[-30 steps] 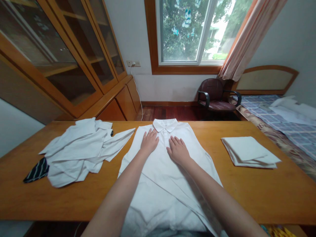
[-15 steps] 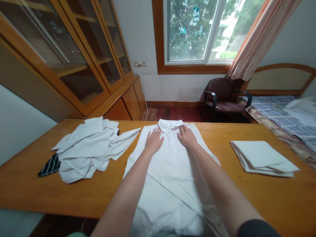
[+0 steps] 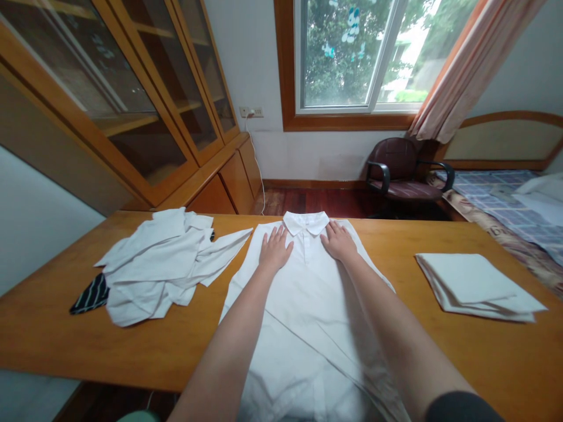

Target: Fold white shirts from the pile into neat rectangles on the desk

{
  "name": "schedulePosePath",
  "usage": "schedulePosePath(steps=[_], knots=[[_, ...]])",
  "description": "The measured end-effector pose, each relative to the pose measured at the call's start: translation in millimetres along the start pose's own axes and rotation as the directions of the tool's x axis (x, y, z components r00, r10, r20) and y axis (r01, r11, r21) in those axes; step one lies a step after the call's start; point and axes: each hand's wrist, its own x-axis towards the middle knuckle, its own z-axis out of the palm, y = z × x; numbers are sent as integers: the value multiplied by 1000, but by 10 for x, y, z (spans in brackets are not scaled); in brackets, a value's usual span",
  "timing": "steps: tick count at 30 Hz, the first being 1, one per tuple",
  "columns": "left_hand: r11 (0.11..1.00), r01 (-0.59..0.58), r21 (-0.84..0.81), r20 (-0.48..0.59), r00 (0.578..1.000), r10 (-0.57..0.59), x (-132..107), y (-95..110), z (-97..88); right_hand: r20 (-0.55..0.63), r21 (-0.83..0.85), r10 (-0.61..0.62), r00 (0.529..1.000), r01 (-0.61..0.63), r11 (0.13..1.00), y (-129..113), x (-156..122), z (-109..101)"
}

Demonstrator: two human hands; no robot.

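A white collared shirt (image 3: 303, 293) lies spread front side up on the wooden table (image 3: 176, 346), its collar (image 3: 307, 223) at the far edge. My left hand (image 3: 275, 249) rests flat on the shirt just left of the collar, fingers spread. On the other side, my right hand (image 3: 340, 241) lies flat near the right shoulder, its fingers stretched toward the collar. Neither hand grips the cloth. A long diagonal crease crosses the lower shirt, and my forearms cover parts of its sides.
A crumpled pile of white clothes (image 3: 153, 264) lies on the left, with a black striped cloth (image 3: 90, 296) poking out. At the right is a folded white garment (image 3: 475, 284). Beyond the table stand a glass-door cabinet (image 3: 193, 158), an armchair (image 3: 398, 170) and a bed (image 3: 505, 187).
My right hand has slid slightly right, outward from the collar, and more of the collar's right point shows. My left hand stays nearly in place. The view has shifted slightly.
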Motion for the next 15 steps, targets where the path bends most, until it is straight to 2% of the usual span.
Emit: schedulePosePath(steps=[9, 15], knots=[[1000, 27, 10, 6, 1000, -27, 44, -118, 9, 34, 15, 109, 993, -110, 994, 185, 12, -13], [999, 27, 33, -4, 1000, -27, 41, -104, 21, -103, -14, 81, 991, -83, 996, 157, -146, -58]])
